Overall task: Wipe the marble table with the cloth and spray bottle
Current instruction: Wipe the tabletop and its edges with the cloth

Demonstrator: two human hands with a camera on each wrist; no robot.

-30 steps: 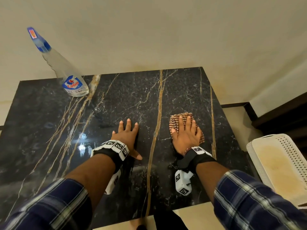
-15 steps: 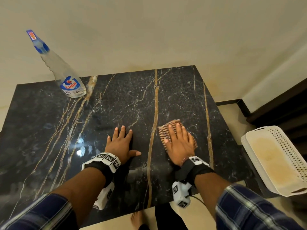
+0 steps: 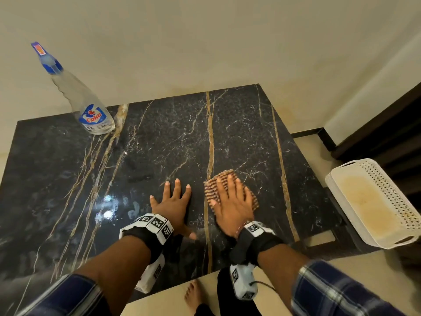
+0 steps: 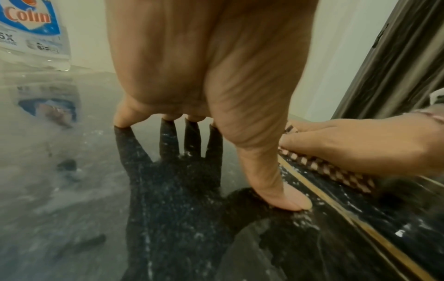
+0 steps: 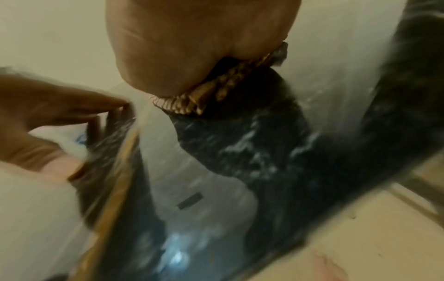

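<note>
R hand [image 3: 232,201] flat, fingers straight, pressing brown ribbed cloth [image 3: 214,184] on black gold-veined marble bench [image 3: 68,179]; L hand [image 3: 174,205] flat beside; clear blue-capped spray bottle [image 3: 91,110] far left.

From the head view we look steeply down on the marble table [image 3: 68,179], both hands and the floor beyond. The left wrist view sits low, just above the slab, facing along the left hand [image 4: 204,66] toward the spray bottle [image 4: 33,32]. The right wrist view, blurred, faces along the right hand [image 5: 192,43]. Each wrist view catches the other hand; all three share the cloth [image 3: 213,188].
</note>
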